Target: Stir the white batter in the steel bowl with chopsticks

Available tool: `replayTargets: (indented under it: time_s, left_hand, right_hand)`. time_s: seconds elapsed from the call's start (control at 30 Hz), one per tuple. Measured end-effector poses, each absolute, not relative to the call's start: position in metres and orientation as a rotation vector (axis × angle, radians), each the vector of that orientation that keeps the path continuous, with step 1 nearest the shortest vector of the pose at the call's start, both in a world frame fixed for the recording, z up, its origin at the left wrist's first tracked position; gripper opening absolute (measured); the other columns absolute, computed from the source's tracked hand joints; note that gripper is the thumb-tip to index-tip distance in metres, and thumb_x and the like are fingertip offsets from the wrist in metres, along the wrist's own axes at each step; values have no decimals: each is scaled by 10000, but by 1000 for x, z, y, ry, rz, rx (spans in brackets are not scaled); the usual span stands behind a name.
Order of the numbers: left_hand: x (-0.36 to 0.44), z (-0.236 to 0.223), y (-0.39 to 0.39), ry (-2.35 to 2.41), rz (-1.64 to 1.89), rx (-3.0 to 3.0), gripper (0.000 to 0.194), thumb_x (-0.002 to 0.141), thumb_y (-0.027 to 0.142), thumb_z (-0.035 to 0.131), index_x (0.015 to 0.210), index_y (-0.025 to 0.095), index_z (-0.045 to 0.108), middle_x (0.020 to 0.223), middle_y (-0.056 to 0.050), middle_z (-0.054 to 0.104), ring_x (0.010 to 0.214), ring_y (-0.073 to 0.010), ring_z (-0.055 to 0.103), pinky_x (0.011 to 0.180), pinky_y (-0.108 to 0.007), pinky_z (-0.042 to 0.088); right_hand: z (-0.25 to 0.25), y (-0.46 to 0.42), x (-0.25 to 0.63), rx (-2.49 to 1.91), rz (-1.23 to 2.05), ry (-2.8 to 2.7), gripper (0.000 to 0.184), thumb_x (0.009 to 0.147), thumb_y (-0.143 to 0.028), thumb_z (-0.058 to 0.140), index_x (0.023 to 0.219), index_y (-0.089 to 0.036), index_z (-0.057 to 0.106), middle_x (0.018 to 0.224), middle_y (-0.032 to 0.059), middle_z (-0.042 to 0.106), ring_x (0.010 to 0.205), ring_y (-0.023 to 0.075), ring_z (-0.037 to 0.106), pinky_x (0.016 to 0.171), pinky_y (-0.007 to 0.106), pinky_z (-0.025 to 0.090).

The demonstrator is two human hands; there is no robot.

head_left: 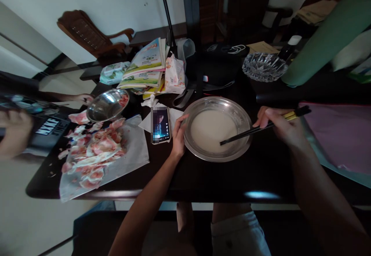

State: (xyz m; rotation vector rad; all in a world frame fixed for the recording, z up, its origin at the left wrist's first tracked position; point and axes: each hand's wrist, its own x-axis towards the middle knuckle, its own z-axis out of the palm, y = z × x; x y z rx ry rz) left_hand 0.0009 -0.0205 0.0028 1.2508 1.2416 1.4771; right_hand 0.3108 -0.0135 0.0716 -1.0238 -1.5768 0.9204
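Note:
A wide metal bowl (189,144) holds a milky white liquid (213,126). At its left side, my left hand (179,138) grips the rim, fingers against the outer wall. My right hand (274,121) is closed around black chopsticks (246,133) with gold-banded ends, to the right of the bowl. Their tips reach down into the liquid near its front right part. Left of my left hand lies a lit phone (161,124) on white paper (176,116).
Raw fatty meat pieces (101,148) lie on a plastic sheet (137,140) at left. Beside them, another person's hand (85,99) touches a tilted steel bowl (104,107). Behind are books (147,61), a tissue pack (174,74), a glass ashtray (263,67) and a green cylinder (321,39).

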Motion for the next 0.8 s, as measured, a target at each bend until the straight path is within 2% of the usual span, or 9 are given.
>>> replayTargets:
  time_s: [0.17, 0.33, 0.57, 0.8]
  left_hand:
    - [1, 3, -21, 1238, 1467, 1219, 348, 878, 437, 586, 1149, 242, 685, 1278, -64, 687, 1225, -281, 603, 1076, -430, 459]
    - [0, 2, -22, 1235, 1453, 1239, 354, 896, 466, 589, 1160, 250, 683, 1268, -63, 684, 1223, -285, 603, 1063, -432, 465]
    - [1, -2, -20, 1212, 1453, 1200, 351, 908, 470, 582, 1169, 259, 683, 1260, -65, 690, 1211, -286, 614, 1067, -453, 471]
    - [0, 1, -21, 1232, 1465, 1256, 337, 902, 441, 576, 1158, 251, 684, 1287, -67, 681, 1257, -293, 592, 1109, -471, 444]
  right_hand:
    - [70, -13, 296, -1002, 848, -1846, 372, 942, -514, 639, 678, -271, 738, 748, 27, 764, 724, 220, 697, 711, 388, 516]
    - [63, -9, 296, -1044, 698, -1867, 273, 945, -441, 651, 742, -291, 755, 844, 29, 787, 823, 231, 713, 784, 404, 509]
    - [72, -13, 313, -1141, 698, -1518, 413, 979, -507, 582, 634, -316, 701, 723, 45, 707, 756, 261, 661, 815, 458, 462]
    - [68, -11, 321, -982, 888, -1489, 462, 967, -483, 615, 558, -275, 674, 591, 31, 646, 617, 223, 608, 661, 410, 439]
